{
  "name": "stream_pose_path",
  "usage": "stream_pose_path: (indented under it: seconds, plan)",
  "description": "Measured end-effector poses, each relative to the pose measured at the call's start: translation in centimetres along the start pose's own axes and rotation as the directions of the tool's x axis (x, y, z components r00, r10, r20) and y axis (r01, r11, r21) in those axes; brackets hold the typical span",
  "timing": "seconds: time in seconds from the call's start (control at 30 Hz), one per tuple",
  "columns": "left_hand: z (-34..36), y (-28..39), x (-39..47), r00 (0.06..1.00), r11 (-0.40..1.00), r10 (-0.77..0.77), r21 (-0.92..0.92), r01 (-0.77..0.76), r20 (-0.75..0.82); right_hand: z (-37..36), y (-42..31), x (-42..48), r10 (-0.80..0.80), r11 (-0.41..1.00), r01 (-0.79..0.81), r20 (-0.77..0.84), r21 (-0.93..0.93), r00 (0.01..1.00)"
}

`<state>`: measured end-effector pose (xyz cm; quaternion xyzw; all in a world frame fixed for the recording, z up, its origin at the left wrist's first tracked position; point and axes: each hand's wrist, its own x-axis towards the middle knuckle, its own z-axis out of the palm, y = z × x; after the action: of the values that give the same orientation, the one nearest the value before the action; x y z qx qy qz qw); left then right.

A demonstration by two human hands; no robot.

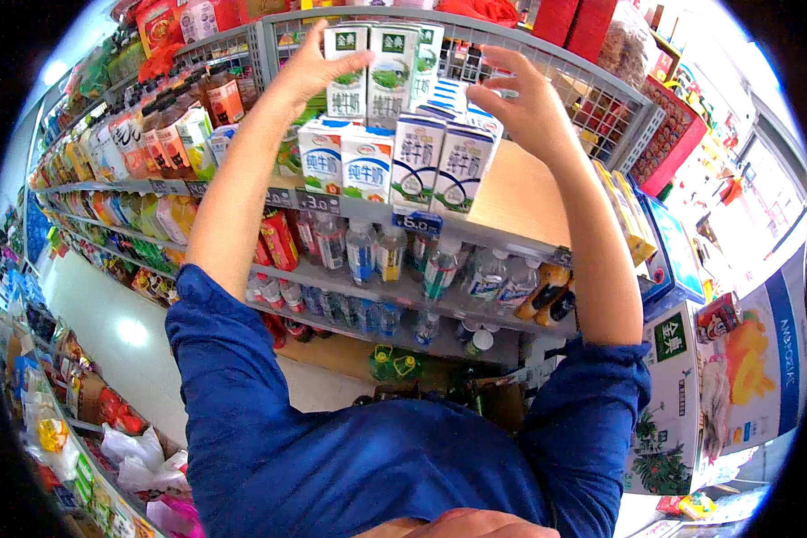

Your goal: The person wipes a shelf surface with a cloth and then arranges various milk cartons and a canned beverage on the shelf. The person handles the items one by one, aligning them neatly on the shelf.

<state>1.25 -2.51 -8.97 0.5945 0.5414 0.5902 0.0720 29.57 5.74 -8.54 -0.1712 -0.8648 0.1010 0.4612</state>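
My left hand (309, 75) is raised at the left edge of the tall white-and-green milk cartons (391, 74), its thumb stretched across their front. Whether the thumb touches them I cannot tell. Fingers spread and holding nothing, my right hand (528, 101) hovers beside blue-striped cartons (449, 94) on the upper shelf. In front of the tall cartons stand two white-and-blue milk cartons (366, 165). To their right are slim cartons with dark edging (463, 165). All of them rest on a pale wooden shelf board (521, 191).
A wire mesh divider (598, 111) rises behind the shelf. Drink bottles (168, 131) crowd the left, and water bottles (444, 265) fill the tier below. At right stand a large milk carton box (666, 397) and a blue box (672, 249). An aisle floor (107, 316) runs at left.
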Motion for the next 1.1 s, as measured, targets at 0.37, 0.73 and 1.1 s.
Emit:
stream_pose_path:
  seconds: [0.37, 0.73, 1.1]
  plan:
    - [-1.3, -2.8, 1.0, 0.975, 0.981, 0.053, 0.169, -0.091, 0.216, 8.9, -0.8, 5.8, 0.127, 0.986, -0.124, 0.021, -0.109, 0.992]
    - [-2.6, -3.5, 2.3, 0.919, 0.977, -0.101, -0.138, 0.164, 0.38, 8.5, 0.8, 8.6, 0.24, 0.97, -0.234, 0.131, -0.058, 0.962]
    - [-2.2, -2.8, 3.0, 0.974, 0.987, 0.142, -0.099, -0.126, 0.175, 6.5, -0.8, 8.1, 0.088, 0.968, -0.088, 0.012, 0.234, 0.996]
